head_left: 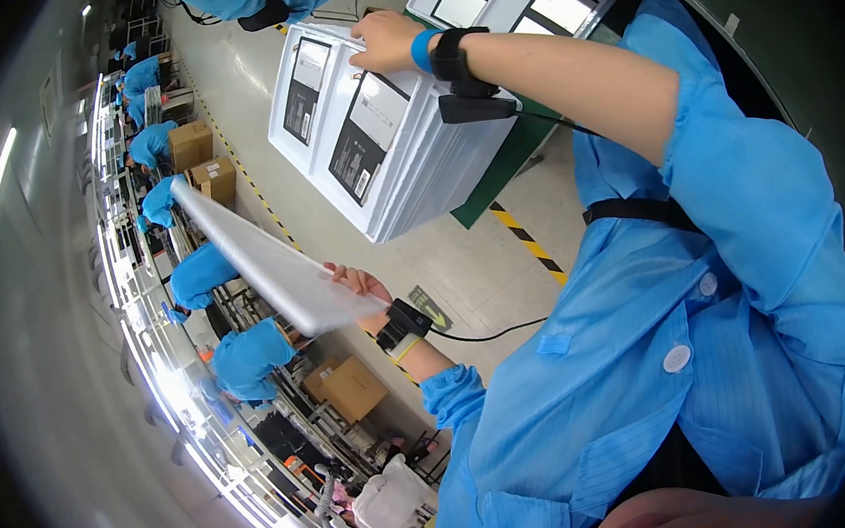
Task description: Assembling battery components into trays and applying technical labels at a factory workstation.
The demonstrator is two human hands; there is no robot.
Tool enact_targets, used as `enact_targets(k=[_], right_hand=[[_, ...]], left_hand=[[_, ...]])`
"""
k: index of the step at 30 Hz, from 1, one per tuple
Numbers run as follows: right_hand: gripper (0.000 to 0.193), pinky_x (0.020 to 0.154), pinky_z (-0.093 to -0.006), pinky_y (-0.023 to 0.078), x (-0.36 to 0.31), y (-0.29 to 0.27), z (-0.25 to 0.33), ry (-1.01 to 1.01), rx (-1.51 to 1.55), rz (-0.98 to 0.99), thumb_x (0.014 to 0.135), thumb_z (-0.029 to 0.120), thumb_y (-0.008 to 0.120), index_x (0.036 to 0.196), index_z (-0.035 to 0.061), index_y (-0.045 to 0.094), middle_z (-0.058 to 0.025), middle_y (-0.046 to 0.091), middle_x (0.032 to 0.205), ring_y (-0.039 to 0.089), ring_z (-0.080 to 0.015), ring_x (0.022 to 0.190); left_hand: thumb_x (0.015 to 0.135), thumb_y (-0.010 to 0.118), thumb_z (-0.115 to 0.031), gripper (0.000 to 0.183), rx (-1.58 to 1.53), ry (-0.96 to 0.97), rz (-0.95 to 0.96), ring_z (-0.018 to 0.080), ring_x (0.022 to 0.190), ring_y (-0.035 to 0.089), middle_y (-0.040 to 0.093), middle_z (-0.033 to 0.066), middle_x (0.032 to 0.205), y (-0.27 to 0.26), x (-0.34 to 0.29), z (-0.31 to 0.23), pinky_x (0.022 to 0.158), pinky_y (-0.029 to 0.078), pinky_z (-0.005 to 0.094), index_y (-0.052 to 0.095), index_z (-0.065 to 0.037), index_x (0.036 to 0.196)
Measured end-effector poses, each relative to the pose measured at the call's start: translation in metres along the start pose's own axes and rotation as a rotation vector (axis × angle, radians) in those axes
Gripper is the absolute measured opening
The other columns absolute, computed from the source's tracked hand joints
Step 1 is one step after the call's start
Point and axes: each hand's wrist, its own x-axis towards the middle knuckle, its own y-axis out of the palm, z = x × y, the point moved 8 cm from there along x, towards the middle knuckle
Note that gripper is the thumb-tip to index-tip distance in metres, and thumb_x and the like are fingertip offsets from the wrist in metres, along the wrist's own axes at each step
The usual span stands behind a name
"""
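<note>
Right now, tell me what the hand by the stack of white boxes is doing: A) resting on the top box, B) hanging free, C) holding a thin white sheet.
A: the right hand lies on the top white box; the left hand holds the sheet.

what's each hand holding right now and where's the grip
The left hand holds a thin white flat sheet by its near end. The right hand rests on top of a stack of white rectangular boxes; a real grip cannot be told.
</note>
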Motion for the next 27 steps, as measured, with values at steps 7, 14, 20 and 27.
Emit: enact_targets(k=[7,14,20,27], right_hand=[[0.043,0.092,-0.049,0.051,-0.053,-0.004,0.008,-0.13,0.117,0.138,0.093,0.026,0.054,0.125,-0.0011,0.062,-0.0281,0.068,0.111,0.067,-0.0419,0.103],[0.04,0.099,-0.0504,0.048,-0.062,0.0,0.01,-0.104,-0.02,0.16,0.098,0.019,0.049,0.132,-0.0019,0.055,-0.026,0.064,0.117,0.06,-0.0418,0.115],[0.04,0.098,-0.0503,0.049,-0.069,-0.01,0.014,-0.123,-0.036,0.241,0.098,0.018,0.05,0.134,-0.0014,0.053,-0.0256,0.064,0.117,0.061,-0.0417,0.115],[0.04,0.096,-0.0526,0.05,-0.076,-0.006,0.02,-0.113,-0.081,0.139,0.098,0.019,0.05,0.134,0.0011,0.054,-0.0253,0.064,0.117,0.061,-0.041,0.115]], left_hand=[[0.105,0.048,-0.02,0.041,-0.29,-0.062,0.048,0.0135,0.052,0.044,0.055,0.0057,0.082,-0.001,-0.006,0.01,0.048,0.037,0.0248,0.044,0.009,0.135],[0.105,0.046,-0.019,0.046,-0.243,-0.079,0.136,0.0138,0.051,0.044,0.051,0.0047,0.078,0.0,-0.011,0.025,0.047,0.037,0.0252,0.042,0.01,0.14],[0.105,0.046,-0.015,0.046,-0.162,-0.071,0.143,0.0148,0.057,0.044,0.052,0.0054,0.081,-0.01,-0.022,0.036,0.053,0.041,0.027,0.043,0.005,0.147],[0.103,0.051,-0.027,0.036,-0.272,-0.203,-0.122,0.0154,0.056,0.042,0.049,0.0024,0.073,-0.13,-0.084,0.063,0.053,0.04,0.029,0.059,-0.001,0.126]])
